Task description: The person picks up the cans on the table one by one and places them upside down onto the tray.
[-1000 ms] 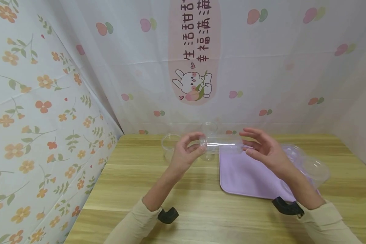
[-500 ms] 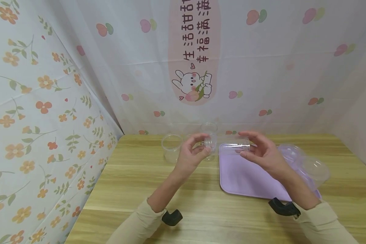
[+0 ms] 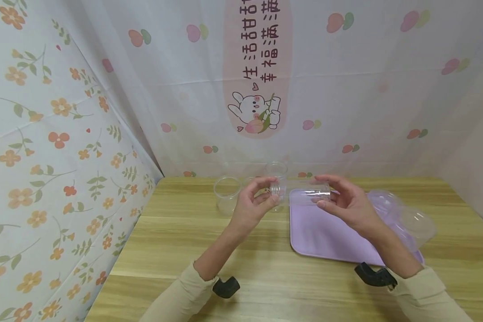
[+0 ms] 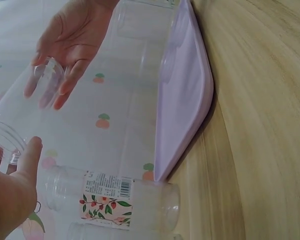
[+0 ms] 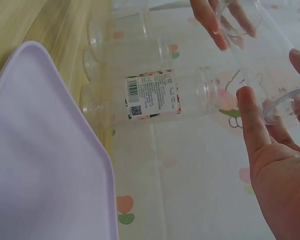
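A clear plastic jar is held sideways above the table, its threaded neck to the left. My left hand grips the neck end between thumb and fingers. At the other end, the thumb and fingers of my right hand hold the jar's base. Both wrist views show the same jar spanning the two hands. Behind them stands a clear jar with a printed label, mostly hidden by the hands in the head view. An upright clear jar is to the left of my left hand.
A lilac tray lies on the wooden table below my right hand. Several clear containers are on and beside its right end. Patterned curtains hang behind and at the left.
My left hand has moved slightly right with the jar. The right hand, earlier with fingers spread at the base, has closed around that end. Little differs over the last half second.
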`<state>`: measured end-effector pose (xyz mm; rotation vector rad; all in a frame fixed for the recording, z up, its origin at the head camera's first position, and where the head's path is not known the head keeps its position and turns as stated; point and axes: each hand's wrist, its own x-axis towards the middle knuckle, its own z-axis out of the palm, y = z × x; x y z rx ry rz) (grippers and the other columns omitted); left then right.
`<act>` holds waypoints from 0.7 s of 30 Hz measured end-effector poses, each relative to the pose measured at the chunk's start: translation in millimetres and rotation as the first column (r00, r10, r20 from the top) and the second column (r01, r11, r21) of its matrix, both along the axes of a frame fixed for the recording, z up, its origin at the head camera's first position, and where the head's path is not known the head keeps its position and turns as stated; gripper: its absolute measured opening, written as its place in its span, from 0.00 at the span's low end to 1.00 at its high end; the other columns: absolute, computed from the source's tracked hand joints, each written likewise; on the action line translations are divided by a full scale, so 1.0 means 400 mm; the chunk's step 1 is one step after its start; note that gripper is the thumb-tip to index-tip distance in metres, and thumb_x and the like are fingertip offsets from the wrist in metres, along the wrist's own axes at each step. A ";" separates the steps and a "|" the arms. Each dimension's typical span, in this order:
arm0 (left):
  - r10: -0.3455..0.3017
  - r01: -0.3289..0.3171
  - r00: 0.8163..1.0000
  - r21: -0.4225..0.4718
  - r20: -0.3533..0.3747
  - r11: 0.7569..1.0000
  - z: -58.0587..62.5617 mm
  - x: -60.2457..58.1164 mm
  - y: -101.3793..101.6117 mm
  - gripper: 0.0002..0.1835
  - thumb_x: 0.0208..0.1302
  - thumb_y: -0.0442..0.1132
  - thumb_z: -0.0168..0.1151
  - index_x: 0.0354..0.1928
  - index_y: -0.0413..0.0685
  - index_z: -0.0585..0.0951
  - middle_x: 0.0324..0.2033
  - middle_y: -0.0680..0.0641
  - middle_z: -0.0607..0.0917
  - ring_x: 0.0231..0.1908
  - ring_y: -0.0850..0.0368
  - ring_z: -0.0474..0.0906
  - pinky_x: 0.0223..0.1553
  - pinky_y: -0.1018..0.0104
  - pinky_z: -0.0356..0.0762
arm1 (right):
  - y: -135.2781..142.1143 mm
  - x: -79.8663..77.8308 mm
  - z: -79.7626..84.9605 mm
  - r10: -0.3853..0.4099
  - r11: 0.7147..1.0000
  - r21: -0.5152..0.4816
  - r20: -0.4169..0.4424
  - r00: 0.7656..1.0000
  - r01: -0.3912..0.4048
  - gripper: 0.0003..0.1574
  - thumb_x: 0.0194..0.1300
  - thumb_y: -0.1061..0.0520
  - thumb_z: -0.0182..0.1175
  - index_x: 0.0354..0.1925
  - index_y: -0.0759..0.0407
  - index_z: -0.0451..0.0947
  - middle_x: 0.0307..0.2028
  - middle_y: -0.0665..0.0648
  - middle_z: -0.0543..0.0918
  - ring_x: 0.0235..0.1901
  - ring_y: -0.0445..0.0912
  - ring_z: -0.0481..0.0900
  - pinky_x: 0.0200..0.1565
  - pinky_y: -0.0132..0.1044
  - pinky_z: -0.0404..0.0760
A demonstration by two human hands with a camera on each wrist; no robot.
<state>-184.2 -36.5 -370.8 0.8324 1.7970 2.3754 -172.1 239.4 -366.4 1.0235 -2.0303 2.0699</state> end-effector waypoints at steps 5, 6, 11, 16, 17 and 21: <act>-0.004 0.003 1.000 -0.039 -0.029 0.999 0.003 -0.001 -0.009 0.23 0.67 0.25 0.62 0.64 0.33 0.74 0.61 0.40 0.76 0.56 0.38 0.78 0.54 0.56 0.80 | 0.001 0.002 0.001 -0.007 1.000 0.009 -0.012 1.000 0.007 0.37 0.63 0.81 0.59 0.69 0.74 0.63 0.62 0.67 0.71 0.51 0.55 0.83 0.49 0.40 0.83; -0.002 0.000 0.999 -0.048 -0.041 0.999 0.004 -0.001 -0.010 0.23 0.67 0.25 0.62 0.64 0.33 0.74 0.61 0.40 0.76 0.57 0.38 0.78 0.54 0.55 0.80 | 0.002 0.003 0.002 -0.010 1.000 0.011 -0.013 1.000 0.011 0.37 0.63 0.81 0.59 0.69 0.73 0.64 0.63 0.67 0.71 0.51 0.54 0.83 0.49 0.40 0.83; 0.014 -0.025 0.994 -0.092 -0.110 0.995 0.004 -0.005 -0.018 0.24 0.67 0.25 0.64 0.64 0.34 0.76 0.60 0.41 0.78 0.56 0.42 0.79 0.55 0.51 0.79 | 0.004 0.005 0.003 -0.034 0.999 0.035 -0.020 0.999 0.035 0.38 0.63 0.81 0.60 0.69 0.73 0.64 0.63 0.70 0.69 0.55 0.56 0.80 0.50 0.42 0.83; 0.029 -0.044 0.991 -0.109 -0.129 0.993 0.001 -0.007 -0.028 0.23 0.65 0.24 0.66 0.63 0.36 0.77 0.59 0.41 0.79 0.54 0.43 0.81 0.51 0.52 0.82 | 0.002 0.007 0.005 -0.059 0.996 0.060 -0.023 0.998 0.060 0.38 0.61 0.82 0.60 0.69 0.73 0.65 0.64 0.70 0.69 0.57 0.58 0.78 0.51 0.43 0.83; 0.029 -0.043 0.991 -0.108 -0.128 0.993 0.000 -0.007 -0.030 0.23 0.65 0.24 0.66 0.62 0.36 0.78 0.59 0.41 0.79 0.54 0.43 0.81 0.51 0.52 0.82 | 0.002 0.007 0.005 -0.056 0.997 0.060 -0.026 0.998 0.057 0.38 0.61 0.82 0.60 0.69 0.73 0.65 0.64 0.71 0.69 0.57 0.58 0.78 0.51 0.43 0.82; 0.024 -0.038 0.992 -0.108 -0.128 0.993 0.000 -0.006 -0.036 0.23 0.65 0.24 0.67 0.62 0.37 0.78 0.59 0.42 0.79 0.54 0.42 0.81 0.51 0.52 0.82 | 0.002 0.007 0.003 -0.029 0.999 0.044 -0.041 0.999 0.030 0.39 0.61 0.83 0.59 0.69 0.75 0.64 0.63 0.72 0.68 0.55 0.56 0.80 0.51 0.43 0.83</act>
